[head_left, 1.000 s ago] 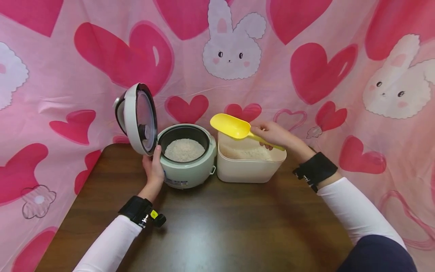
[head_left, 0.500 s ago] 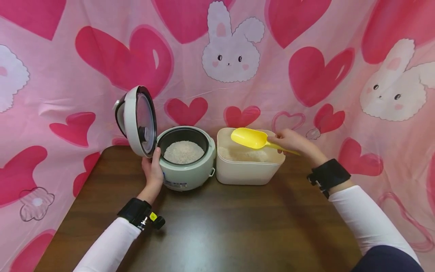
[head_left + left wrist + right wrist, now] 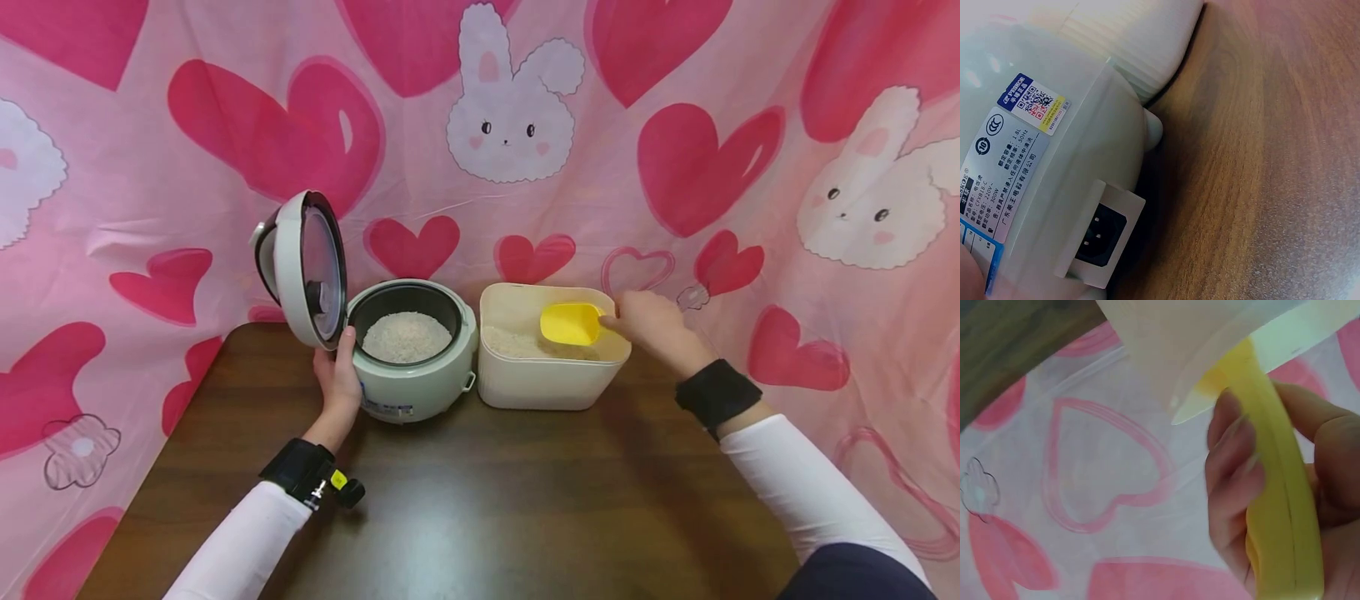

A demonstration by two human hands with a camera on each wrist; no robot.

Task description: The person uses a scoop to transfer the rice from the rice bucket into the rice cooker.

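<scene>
My right hand (image 3: pixel 654 327) grips the handle of a yellow scoop (image 3: pixel 568 323), fingers curled round it in the right wrist view. The scoop's bowl is down inside a cream bin (image 3: pixel 542 385) that holds rice (image 3: pixel 516 342); its lower edge is at the rice. Left of the bin stands a pale green rice cooker (image 3: pixel 408 390), with white rice (image 3: pixel 407 337) in its dark inner pot. Its lid (image 3: pixel 288 260) is raised. My left hand (image 3: pixel 339 382) rests against the cooker's left side, thumb pointing up beside the rim; its other fingers are partly hidden.
A brown wooden table (image 3: pixel 480 492) bears both containers, which stand side by side near its back edge. Behind hangs a pink cloth (image 3: pixel 420 175) with hearts and rabbits. The left wrist view shows a power socket (image 3: pixel 1102 234) low on the cooker.
My right hand has carried the scoop rightward and down, from above the bin's left rim into the bin. The scoop's bowl has tipped downward. My left hand and the cooker stay in place.
</scene>
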